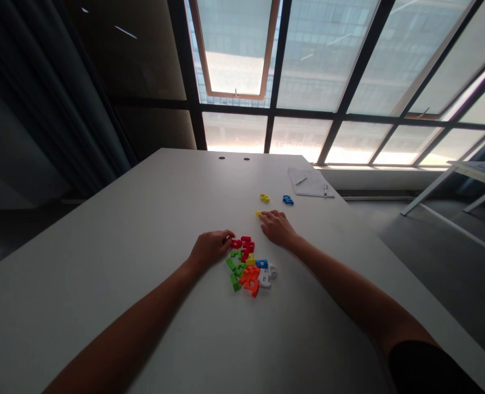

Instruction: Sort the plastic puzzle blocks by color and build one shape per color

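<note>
Several small plastic pieces lie in a loose pile: red (248, 247), green (239, 268), orange (249, 275), white (264, 278), plus a blue one (261, 264) and a yellow one (250, 260). At the pile's upper left, my left hand (211, 246) has its fingers curled, with the fingertips at a red piece (236, 243). Farther forward, my right hand (278, 227) has its fingertips on a small yellow piece (258, 214), partly hidden by them. Beyond it lie yellow pieces (264, 198) and blue pieces (288, 200).
The white table (144, 219) stretches toward the windows, with two round holes near its far edge. Papers (308, 181) with pens on them lie at the far right. Another table (480, 172) stands off to the right, and a dark curtain (53, 82) hangs at the left.
</note>
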`<state>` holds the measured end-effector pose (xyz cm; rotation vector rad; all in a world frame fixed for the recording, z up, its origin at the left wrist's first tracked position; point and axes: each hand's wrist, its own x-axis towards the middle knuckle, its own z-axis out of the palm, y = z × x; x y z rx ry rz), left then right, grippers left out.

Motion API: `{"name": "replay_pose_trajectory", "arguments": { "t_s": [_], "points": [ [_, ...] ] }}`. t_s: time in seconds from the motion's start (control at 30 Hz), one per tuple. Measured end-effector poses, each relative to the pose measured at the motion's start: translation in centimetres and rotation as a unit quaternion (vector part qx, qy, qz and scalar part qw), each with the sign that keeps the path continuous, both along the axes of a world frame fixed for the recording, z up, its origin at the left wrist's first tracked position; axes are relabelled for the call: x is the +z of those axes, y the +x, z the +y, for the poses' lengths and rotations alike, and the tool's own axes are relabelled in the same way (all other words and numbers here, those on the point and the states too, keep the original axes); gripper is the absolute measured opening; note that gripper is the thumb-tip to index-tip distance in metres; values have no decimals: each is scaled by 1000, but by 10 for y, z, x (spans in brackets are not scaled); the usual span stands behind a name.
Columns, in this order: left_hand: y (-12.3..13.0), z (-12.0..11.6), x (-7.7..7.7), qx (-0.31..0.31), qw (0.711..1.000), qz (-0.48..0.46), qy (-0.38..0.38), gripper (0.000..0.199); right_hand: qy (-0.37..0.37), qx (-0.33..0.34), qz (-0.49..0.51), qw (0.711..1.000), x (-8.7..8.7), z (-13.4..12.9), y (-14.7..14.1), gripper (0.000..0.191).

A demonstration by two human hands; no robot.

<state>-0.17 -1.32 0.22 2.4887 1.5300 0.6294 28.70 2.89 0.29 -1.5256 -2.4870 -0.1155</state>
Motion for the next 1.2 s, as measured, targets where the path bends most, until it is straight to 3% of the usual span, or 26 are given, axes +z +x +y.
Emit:
{"name": "replay_pose_trajectory", "arguments": {
  "t_s": [0.17, 0.33, 0.83, 1.0, 1.2],
  "points": [
    [-1, 0, 1, 3, 1000, -6, -5, 28, 2, -69, -33, 997, -1, 39, -21, 60],
    [-1, 0, 1, 2, 1000, -4, -9, 29, 8, -84, -38, 996, -4, 63, -29, 65],
    [0, -1, 1, -6, 1000, -9, -13, 29, 7, -121, -29, 992, -5, 77, -35, 65],
    [-1, -1, 2, -6, 1000, -13, -10, 29, 24, -140, 10, 990, -5, 60, -37, 57],
    [-1, -2, 4, -6, 1000, -20, -13, 28, -3, -50, 61, 997, -10, 5, -18, 31]
  ]
}}
